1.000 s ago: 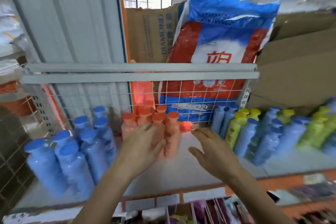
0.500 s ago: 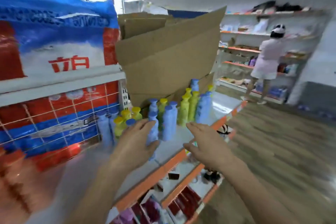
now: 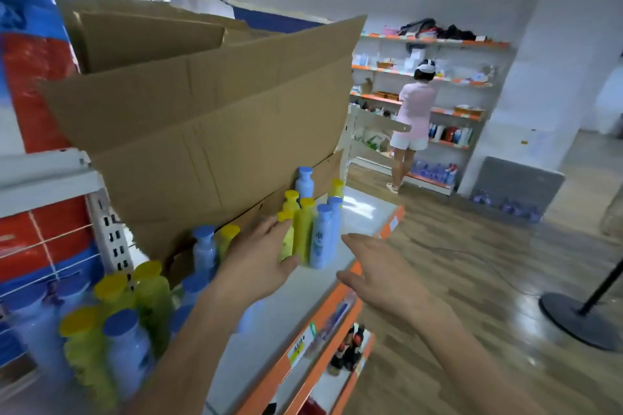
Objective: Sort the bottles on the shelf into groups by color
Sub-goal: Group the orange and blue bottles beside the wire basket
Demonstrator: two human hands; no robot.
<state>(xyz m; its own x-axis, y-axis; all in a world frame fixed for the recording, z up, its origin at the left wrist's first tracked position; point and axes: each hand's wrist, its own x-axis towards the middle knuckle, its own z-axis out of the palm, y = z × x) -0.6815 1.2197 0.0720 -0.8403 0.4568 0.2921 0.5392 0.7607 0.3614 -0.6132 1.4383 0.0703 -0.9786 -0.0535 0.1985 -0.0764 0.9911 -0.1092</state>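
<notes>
Since a second ago, both hands have moved right along the shelf (image 3: 286, 307) to the mixed yellow and blue bottles (image 3: 312, 229) at its far end. Left hand (image 3: 259, 259) is spread and probably touches a yellow one, though blur obscures contact. Right hand (image 3: 381, 268) is spread and empty. This cluster looks unsorted.

You've got yellow-green bottles (image 3: 305, 232) w/ yellow caps mixed w/ pale blue bottles (image 3: 322, 239) w/ darker blue caps. Shelf (image 3: 286, 307): white, orange front edge. Cardboard (image 3: 209, 118): plain brown. Bag (image 3: 33, 77): blue, red & white. Floor (image 3: 472, 263): brown wood-grain.
</notes>
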